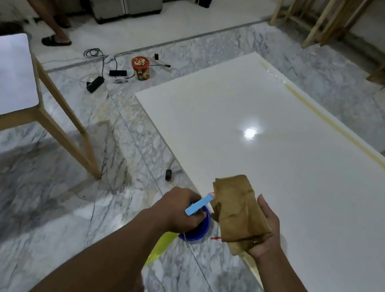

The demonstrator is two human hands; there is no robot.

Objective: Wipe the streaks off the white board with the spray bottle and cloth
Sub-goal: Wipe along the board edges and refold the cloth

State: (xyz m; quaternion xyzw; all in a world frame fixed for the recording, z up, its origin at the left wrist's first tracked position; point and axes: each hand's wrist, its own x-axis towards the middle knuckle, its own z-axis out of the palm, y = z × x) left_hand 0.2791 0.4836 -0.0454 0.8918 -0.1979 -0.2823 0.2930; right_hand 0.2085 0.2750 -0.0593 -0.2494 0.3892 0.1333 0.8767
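1. White board [270, 155] lies flat ahead, and its near left edge passes under the right hand. Judging from the frame, the step in hand is wetting the cloth, with wiping not yet begun.
2. Nearest, the left hand [178, 209] has its fingers curled round the neck of the spray bottle [195, 226], just off the board's left edge and over the marble floor. The pale blue trigger [200, 205] points at the cloth and almost touches it.
3. The right hand [265, 235] cups the folded brown cloth [236, 212] from below, thumb up along its side, and holds it above the board's near left edge.
4. The next move probably calls for a squeeze of the trigger into the cloth or onto the board. After that, the cloth has to be carried across and pressed flat.
5. Mid-board there is only a lamp glare [250, 132]; I cannot tell whether faint marks lie there.
6. Farthest, a yellowish streak [334, 127] runs along the far right edge, well apart from both hands, so it needs a long reach.
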